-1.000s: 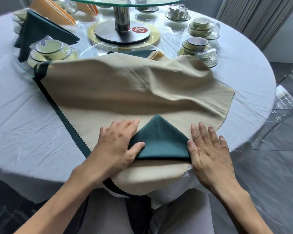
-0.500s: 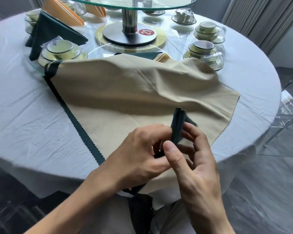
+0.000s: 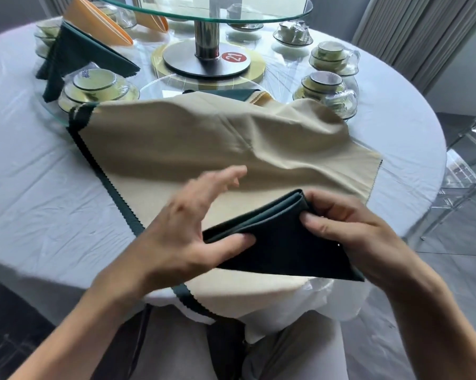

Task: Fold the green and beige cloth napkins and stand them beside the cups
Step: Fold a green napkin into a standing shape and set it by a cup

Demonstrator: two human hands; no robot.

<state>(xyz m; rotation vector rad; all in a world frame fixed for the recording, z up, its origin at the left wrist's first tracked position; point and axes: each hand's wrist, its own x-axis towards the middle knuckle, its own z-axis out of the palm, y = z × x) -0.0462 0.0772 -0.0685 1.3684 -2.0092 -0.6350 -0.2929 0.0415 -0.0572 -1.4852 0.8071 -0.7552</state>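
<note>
I hold a folded green napkin (image 3: 283, 245) just above the near edge of a round table (image 3: 39, 182), over a beige napkin (image 3: 209, 149) spread flat with a green zigzag edge. The fold's long axis runs from about eight o'clock up to two o'clock. My right hand (image 3: 349, 231) grips its upper tip at two o'clock, thumb on the near face, fingers curled behind. My left hand (image 3: 187, 229) meets the lower end at eight o'clock — thumb pressed on the cloth, the other fingers spread wide and blurred above the beige, not gripping. The right hand has the firmer hold, so I judge it would carry the fold. Cups lie ahead: one (image 3: 94, 80) at eleven o'clock with a standing green napkin (image 3: 77, 53) just behind it, another (image 3: 323, 83) at one o'clock — each seemingly empty and wrapped in clear film.
</note>
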